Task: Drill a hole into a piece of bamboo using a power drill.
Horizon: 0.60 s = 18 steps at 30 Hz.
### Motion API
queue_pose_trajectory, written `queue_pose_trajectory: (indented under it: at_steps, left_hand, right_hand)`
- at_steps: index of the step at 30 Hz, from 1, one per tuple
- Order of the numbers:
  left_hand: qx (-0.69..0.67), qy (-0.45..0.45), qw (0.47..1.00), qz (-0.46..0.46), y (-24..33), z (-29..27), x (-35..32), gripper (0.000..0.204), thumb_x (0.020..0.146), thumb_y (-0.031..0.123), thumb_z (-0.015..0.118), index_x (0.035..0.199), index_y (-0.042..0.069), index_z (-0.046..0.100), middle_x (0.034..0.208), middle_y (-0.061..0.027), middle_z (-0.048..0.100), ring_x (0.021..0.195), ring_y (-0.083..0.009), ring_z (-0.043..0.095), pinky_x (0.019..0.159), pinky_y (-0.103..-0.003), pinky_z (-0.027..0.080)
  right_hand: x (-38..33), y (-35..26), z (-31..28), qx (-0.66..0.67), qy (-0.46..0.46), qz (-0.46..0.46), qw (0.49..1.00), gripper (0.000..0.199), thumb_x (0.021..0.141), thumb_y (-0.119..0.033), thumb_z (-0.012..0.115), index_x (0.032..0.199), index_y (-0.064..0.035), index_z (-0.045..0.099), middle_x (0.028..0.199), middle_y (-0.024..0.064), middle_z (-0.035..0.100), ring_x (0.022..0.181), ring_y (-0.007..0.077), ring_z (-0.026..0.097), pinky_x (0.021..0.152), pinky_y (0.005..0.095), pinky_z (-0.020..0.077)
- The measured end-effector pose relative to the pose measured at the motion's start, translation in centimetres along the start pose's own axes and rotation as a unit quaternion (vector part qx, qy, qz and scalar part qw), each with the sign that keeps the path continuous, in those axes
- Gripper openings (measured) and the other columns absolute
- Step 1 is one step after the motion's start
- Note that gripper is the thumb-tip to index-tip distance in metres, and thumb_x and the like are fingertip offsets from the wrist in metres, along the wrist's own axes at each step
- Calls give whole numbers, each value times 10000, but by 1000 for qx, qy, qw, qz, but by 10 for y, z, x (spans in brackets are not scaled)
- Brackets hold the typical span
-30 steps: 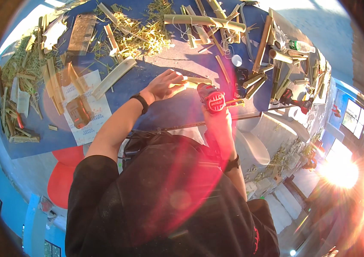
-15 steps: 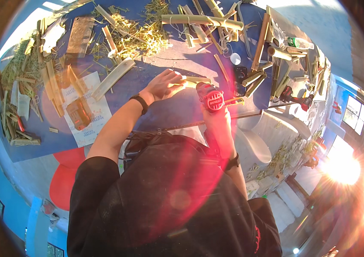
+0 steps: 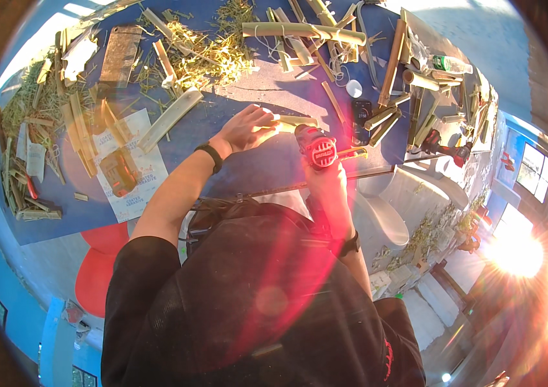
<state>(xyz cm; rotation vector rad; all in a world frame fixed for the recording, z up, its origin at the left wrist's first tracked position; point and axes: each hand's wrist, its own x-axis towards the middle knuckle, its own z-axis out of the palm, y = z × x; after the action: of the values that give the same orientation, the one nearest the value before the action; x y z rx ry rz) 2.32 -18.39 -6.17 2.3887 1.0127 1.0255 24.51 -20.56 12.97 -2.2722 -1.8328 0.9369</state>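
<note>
My left hand point(image 3: 251, 128) is closed around a short piece of bamboo point(image 3: 296, 120) and presses it near the middle of the blue table point(image 3: 248, 169). In my right hand point(image 3: 327, 182) is a red and black power drill point(image 3: 321, 149), my fingers wrapped round its grip. The drill's front end points away from me, against or just beside the bamboo's right part; its tip is hidden behind the drill body. A yellow-edged tool point(image 3: 353, 153) lies just right of the drill.
Bamboo shavings point(image 3: 219, 61) and a long bamboo tube point(image 3: 303, 30) lie at the back. Left are a split bamboo length point(image 3: 171, 119) and printed sheets point(image 3: 133, 193). To the right are a phone point(image 3: 361, 115), a second drill point(image 3: 447, 148) and a plastic bottle point(image 3: 451, 64). White chairs point(image 3: 384, 219) stand below the edge.
</note>
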Motion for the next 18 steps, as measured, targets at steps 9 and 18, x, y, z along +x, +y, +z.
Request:
queue_pose_trajectory:
  at_steps: [9, 18]
  left_hand:
    - [-8, 0, 1000, 3, 1, -5, 3, 466, 833, 124, 717, 1298, 100, 702, 1296, -103, 647, 1061, -313, 632, 935, -444, 523]
    - [7, -8, 1000, 7, 1, -7, 6, 401, 847, 138, 716, 1243, 78, 716, 1305, -84, 652, 1047, -290, 633, 927, -425, 522]
  right_hand:
    - [4, 14, 5, 30, 13, -24, 999, 309, 869, -303, 801, 1001, -29, 751, 850, 250, 738, 887, 445, 735, 762, 488, 589]
    - [4, 11, 4, 15, 10, -19, 1000, 328, 877, -330, 797, 1019, -37, 754, 871, 235, 748, 913, 441, 735, 785, 486, 588]
